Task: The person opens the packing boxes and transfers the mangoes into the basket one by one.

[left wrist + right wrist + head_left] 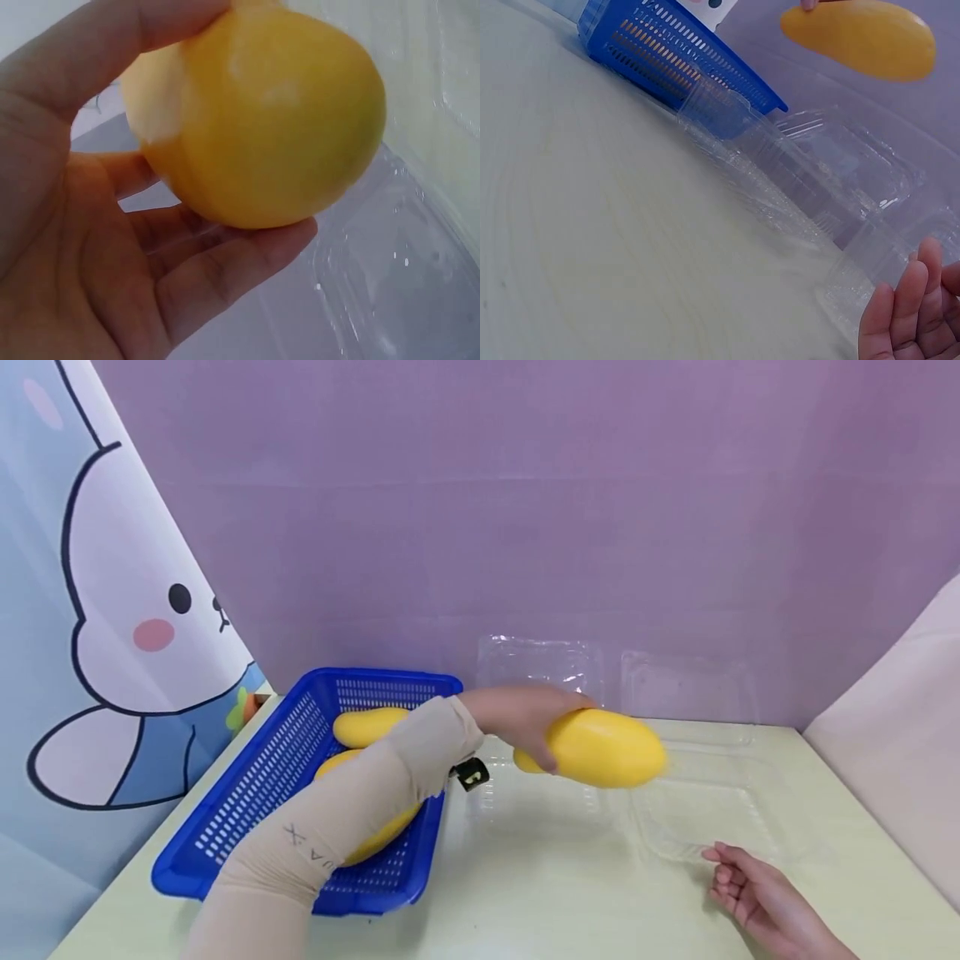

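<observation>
A large yellow mango [611, 748] is held above the clear plastic boxes. My left hand [528, 714] grips its narrower end, thumb on one side and fingers on the other; the left wrist view shows the mango [270, 120] close up. On the right, my right hand [761, 897] is beside the front edge of a clear plastic box [701, 818], its fingers loosely curled. Whether a fingertip touches that edge I cannot tell. A second clear box [540, 797] stands to the left, beneath the left hand, with its lid raised behind.
A blue perforated basket [423, 860] stands on the left, with several yellow mangoes [367, 727] inside, partly covered by my left forearm. The other box's raised lid [686, 689] leans toward the purple backdrop [525, 527]. Everything stands on a pale table [540, 893].
</observation>
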The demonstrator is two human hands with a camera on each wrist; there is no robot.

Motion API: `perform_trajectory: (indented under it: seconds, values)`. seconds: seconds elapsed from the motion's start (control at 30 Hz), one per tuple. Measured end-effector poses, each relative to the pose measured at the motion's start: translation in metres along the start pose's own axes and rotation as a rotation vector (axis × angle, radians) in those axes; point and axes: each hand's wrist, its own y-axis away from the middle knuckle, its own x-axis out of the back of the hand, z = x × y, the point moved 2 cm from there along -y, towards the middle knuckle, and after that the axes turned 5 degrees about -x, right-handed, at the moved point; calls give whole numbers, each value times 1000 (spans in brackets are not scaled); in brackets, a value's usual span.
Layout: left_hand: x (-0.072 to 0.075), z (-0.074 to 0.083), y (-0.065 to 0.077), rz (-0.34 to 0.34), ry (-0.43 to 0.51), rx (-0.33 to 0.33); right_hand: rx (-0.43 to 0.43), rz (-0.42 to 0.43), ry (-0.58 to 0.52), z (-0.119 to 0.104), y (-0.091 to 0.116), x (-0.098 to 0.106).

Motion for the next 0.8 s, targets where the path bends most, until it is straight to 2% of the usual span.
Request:
perform_trajectory:
  seconds: [0.17,0.43,0.7,0.8]
  values:
    - [1,-11,20,24,-11,22,6,-22,9,2,-2,-1]
    - [-3,-25,48,71,-23,58,36,-11,0,3,-1,1]
    - [-6,-37,78,100,-8,150,53,18,17,1,0,0]
    - [-6,-41,88,114,-6,164,58,16,18,-1,0,-1]
